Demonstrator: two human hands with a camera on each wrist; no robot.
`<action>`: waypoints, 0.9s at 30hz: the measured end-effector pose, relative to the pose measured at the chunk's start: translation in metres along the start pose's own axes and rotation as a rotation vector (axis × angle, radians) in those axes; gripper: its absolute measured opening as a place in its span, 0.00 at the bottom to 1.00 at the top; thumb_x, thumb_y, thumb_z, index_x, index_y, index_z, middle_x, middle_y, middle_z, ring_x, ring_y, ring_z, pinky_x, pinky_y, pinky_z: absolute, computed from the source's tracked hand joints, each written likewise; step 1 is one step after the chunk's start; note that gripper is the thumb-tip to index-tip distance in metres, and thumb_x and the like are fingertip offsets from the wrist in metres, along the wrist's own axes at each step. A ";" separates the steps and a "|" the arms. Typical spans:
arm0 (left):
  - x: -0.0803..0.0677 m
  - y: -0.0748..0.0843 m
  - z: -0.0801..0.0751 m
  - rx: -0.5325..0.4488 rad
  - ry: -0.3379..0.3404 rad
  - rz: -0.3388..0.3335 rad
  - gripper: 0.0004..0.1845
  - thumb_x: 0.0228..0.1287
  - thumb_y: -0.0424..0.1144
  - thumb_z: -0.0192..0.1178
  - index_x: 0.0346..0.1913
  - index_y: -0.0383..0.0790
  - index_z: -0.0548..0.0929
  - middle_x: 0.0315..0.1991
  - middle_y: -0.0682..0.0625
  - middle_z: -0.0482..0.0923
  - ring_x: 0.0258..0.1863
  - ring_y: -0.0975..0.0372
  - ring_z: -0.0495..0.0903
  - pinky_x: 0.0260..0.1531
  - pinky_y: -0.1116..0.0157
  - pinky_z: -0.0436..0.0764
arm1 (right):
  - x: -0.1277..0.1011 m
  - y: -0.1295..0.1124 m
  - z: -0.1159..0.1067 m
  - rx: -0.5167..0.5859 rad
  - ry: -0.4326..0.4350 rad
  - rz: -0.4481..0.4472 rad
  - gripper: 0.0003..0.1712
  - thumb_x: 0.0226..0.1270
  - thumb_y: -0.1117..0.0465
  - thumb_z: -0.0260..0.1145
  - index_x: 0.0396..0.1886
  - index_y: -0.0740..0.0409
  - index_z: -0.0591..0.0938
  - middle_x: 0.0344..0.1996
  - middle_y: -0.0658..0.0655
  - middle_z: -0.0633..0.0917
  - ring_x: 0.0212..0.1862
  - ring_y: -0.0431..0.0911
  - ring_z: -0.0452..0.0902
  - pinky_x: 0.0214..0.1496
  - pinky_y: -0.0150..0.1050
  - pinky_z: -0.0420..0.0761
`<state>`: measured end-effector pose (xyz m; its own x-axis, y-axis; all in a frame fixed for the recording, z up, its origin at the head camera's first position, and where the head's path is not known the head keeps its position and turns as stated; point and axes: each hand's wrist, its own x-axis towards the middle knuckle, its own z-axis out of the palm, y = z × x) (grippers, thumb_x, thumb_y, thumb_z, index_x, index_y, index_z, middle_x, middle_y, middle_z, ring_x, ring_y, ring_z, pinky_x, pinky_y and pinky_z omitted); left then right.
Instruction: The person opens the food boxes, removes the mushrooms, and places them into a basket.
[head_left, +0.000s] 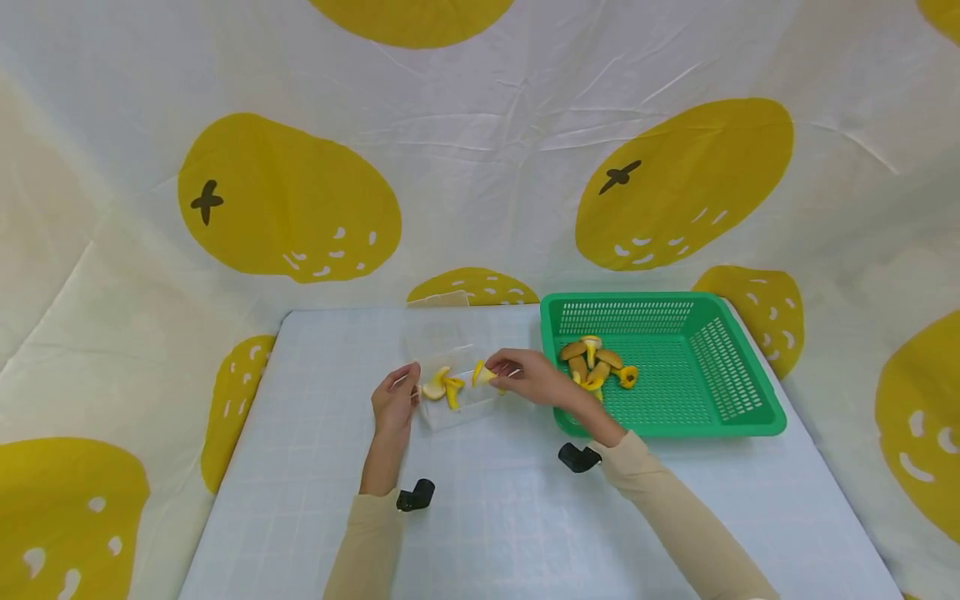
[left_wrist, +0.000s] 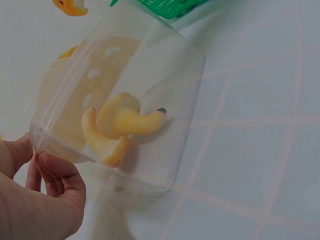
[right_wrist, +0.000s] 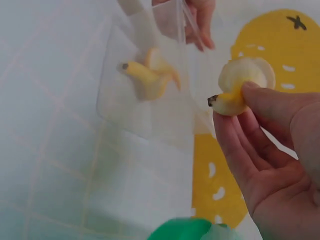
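Note:
A clear plastic box [head_left: 459,407] [left_wrist: 172,120] [right_wrist: 140,107] stands on the pale table, with two yellow toy mushrooms [head_left: 442,386] [left_wrist: 120,125] [right_wrist: 147,75] inside. My left hand [head_left: 395,398] [left_wrist: 40,200] grips the box's left rim. My right hand [head_left: 525,375] [right_wrist: 265,145] pinches another yellow mushroom [head_left: 482,374] [right_wrist: 240,85] between thumb and fingers, over the box's right edge. A green basket [head_left: 731,387] to the right holds several more brown and yellow mushrooms [head_left: 596,365].
The box's clear lid [head_left: 438,300] lies behind it at the table's far edge. A white cloth printed with big yellow fruit [head_left: 285,200] hangs all round the table. The table's front half [head_left: 487,533] shows bare gridded cloth.

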<state>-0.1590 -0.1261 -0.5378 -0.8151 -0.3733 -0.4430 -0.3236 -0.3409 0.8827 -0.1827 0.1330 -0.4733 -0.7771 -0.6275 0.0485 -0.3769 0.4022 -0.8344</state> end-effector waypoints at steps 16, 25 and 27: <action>0.002 -0.002 -0.001 0.012 0.019 -0.004 0.20 0.66 0.46 0.72 0.55 0.39 0.84 0.38 0.49 0.79 0.34 0.61 0.73 0.30 0.72 0.75 | -0.043 0.022 -0.033 0.184 0.178 0.161 0.19 0.74 0.62 0.68 0.59 0.68 0.79 0.51 0.63 0.84 0.52 0.53 0.83 0.50 0.36 0.84; 0.002 -0.001 0.000 0.004 0.026 0.001 0.19 0.67 0.45 0.72 0.55 0.38 0.84 0.36 0.50 0.79 0.31 0.63 0.73 0.29 0.73 0.75 | -0.066 0.031 -0.051 0.247 0.261 0.245 0.22 0.76 0.61 0.66 0.62 0.69 0.77 0.53 0.67 0.82 0.54 0.54 0.82 0.57 0.53 0.81; 0.001 0.000 0.001 0.001 0.019 0.004 0.19 0.67 0.44 0.71 0.55 0.38 0.84 0.35 0.50 0.79 0.30 0.63 0.73 0.29 0.73 0.75 | -0.072 0.035 -0.055 0.261 0.282 0.262 0.22 0.77 0.60 0.66 0.62 0.68 0.76 0.54 0.66 0.82 0.54 0.51 0.82 0.57 0.54 0.81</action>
<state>-0.1602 -0.1257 -0.5385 -0.8072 -0.3905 -0.4426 -0.3211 -0.3388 0.8844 -0.1676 0.2295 -0.4756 -0.9494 -0.3073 -0.0652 -0.0382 0.3190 -0.9470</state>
